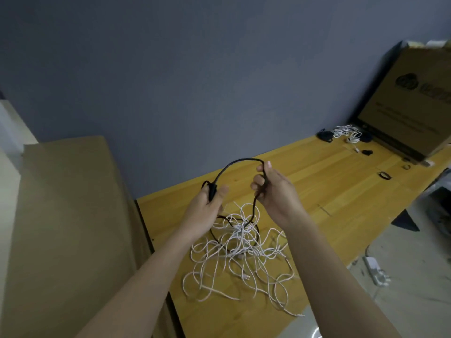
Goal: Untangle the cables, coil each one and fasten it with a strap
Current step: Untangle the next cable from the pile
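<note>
A messy heap of thin white cables [240, 254] is spread on the yellow wooden table [317, 186]. Above it, a thin black cable [234, 164] is gripped by the left hand [207, 211] and the right hand [273, 189]. Coiled cables [346, 132] are seen far back.

Both hands [244, 193] hold one cable [234, 164] above a tangle [239, 250] on the table [329, 191]; coils [346, 132] lie far right, before a box [410, 101].

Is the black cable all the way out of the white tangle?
No, the black cable runs down from the right hand into the white cables on the table.
</note>
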Available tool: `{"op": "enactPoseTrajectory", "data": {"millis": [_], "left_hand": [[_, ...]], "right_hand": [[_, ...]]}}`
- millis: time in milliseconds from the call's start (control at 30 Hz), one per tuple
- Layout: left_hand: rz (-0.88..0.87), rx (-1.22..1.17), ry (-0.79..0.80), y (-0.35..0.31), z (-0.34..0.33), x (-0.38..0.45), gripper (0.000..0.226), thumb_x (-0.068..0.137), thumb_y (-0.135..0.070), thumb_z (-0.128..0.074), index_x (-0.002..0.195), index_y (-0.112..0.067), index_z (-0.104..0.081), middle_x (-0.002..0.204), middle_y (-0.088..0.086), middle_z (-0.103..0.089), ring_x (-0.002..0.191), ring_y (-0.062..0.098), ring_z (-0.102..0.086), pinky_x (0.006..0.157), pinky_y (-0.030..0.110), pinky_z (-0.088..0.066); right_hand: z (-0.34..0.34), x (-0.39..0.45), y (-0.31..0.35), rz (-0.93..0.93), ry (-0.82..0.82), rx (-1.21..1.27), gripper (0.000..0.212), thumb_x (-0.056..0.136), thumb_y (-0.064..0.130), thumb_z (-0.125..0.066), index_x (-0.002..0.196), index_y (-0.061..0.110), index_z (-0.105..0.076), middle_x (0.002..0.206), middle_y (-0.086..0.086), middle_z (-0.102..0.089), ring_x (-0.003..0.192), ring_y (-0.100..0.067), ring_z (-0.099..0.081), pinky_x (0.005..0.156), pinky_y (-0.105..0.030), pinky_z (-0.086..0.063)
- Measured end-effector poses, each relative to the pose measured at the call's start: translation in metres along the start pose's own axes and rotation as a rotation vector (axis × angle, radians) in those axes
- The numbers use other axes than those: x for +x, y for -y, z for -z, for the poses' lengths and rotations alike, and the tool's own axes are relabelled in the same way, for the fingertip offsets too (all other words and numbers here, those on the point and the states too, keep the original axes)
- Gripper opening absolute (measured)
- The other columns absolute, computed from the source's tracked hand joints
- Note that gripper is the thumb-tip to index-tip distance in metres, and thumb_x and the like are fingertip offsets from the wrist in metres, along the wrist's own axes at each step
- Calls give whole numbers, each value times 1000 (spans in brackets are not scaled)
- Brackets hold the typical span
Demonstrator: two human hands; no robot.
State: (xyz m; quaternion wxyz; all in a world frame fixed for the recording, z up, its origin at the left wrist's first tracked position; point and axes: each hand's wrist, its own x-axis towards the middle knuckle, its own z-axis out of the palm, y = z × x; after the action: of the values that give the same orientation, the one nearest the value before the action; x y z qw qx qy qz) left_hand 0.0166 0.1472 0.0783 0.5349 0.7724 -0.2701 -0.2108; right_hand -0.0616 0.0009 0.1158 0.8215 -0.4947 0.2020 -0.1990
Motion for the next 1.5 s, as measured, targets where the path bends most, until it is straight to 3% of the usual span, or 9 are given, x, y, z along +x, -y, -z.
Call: {"op": "enactPoseTrajectory", "data": {"millis": [267,400,600,733,867,933,1067,1267,1500], "left_hand": [[211,-727,62,-10,15,4,48,100,-51,-29,67,-17,-40,46,-6,-28,33,7,-18,34,19,-16],[155,-886,39,-11,16,5,45,100,-49,-28,71,-18,-42,46,-7,-33,32,6,-20,35,18,-20],[31,-630,-37,-8,6,9,21,100,-9,-33,80,-17,-33,60,-4,-44,42,10,-35,52,27,-28],[-38,-51,26,5,10,7,6,101,-24,-35,100,-21,-39,74,7,-50,62,20,-49,68,44,-47],[146,498,304,9,8,2,61,102,-41,-27,150,-8,-7,113,15,-60,88,26,-62,66,33,-43],[219,553,423,5,5,-2,66,103,-41,-27,153,-10,4,99,-3,-55,79,11,-54,64,26,-33],[169,402,515,2,3,-2,37,101,-48,-30,109,-16,-47,77,4,-54,63,14,-53,66,33,-39],[15,444,485,0,2,2,44,84,-61,-56,73,-18,-49,61,-7,-43,51,8,-40,53,26,-29],[-19,294,275,2,1,4,39,95,-42,-52,80,-6,-54,63,0,-43,54,13,-40,52,25,-27]], "right_hand": [[23,4,-32,352,-163,-1067,23,102,28,-42,103,17,-62,63,13,-51,51,-2,-41,53,-23,-33],[29,-7,-75,359,15,-1569,29,102,30,-40,118,16,-60,99,-9,-65,86,-30,-61,68,-38,-49],[30,-44,-121,312,258,-1276,24,99,27,-48,118,19,-60,73,13,-60,63,-3,-54,56,-21,-35],[52,-53,-132,163,358,-1324,23,101,30,-41,114,23,-59,78,5,-61,71,-16,-57,65,-35,-43],[52,-49,-113,483,332,-1343,37,97,31,-36,120,16,-61,101,-3,-67,86,-20,-59,67,-32,-45],[53,-42,-101,547,279,-1285,28,95,19,-45,114,16,-65,97,2,-67,82,-13,-58,64,-27,-42],[55,-30,-84,530,43,-1074,10,90,23,-63,95,17,-69,88,16,-64,80,0,-58,70,-15,-44],[57,-10,-69,287,144,-1217,12,88,27,-67,79,19,-68,72,17,-57,73,-7,-51,65,-26,-41],[90,-11,-102,-109,293,-1119,7,90,16,-65,89,16,-71,80,9,-64,68,6,-55,67,-14,-43]]}}
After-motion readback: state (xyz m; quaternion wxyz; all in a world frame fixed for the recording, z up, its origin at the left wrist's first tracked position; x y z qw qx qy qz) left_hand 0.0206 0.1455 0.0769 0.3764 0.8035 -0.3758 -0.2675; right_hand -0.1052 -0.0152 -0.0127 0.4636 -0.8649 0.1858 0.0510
